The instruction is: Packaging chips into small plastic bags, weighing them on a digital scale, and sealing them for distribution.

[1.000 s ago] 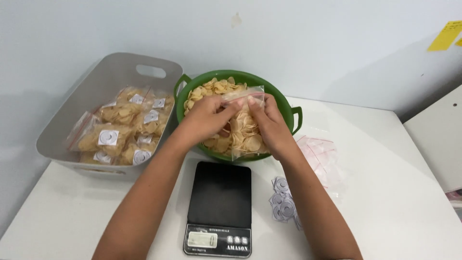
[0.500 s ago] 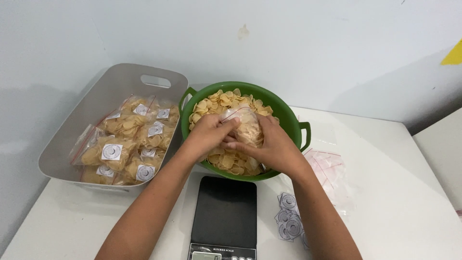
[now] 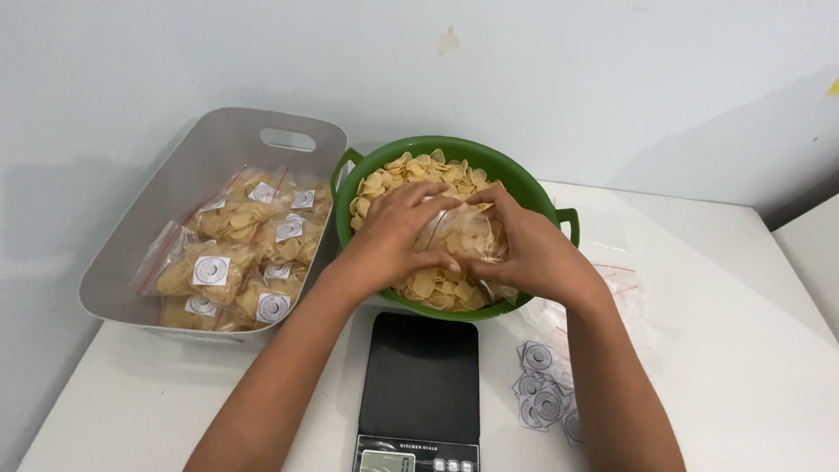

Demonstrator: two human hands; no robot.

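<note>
**Bag of chips held over the green bowl**

A clear chip bag is clasped between the left hand and right hand, above the green bowl. A black scale sits nearer, a grey tub of packed bags left.

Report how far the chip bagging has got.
Done: several labelled bags of chips lie in the grey tub. In hand: left hand and right hand hold a clear bag of chips over the green bowl. Left: the bowl's chips, empty bags, labels.
</note>
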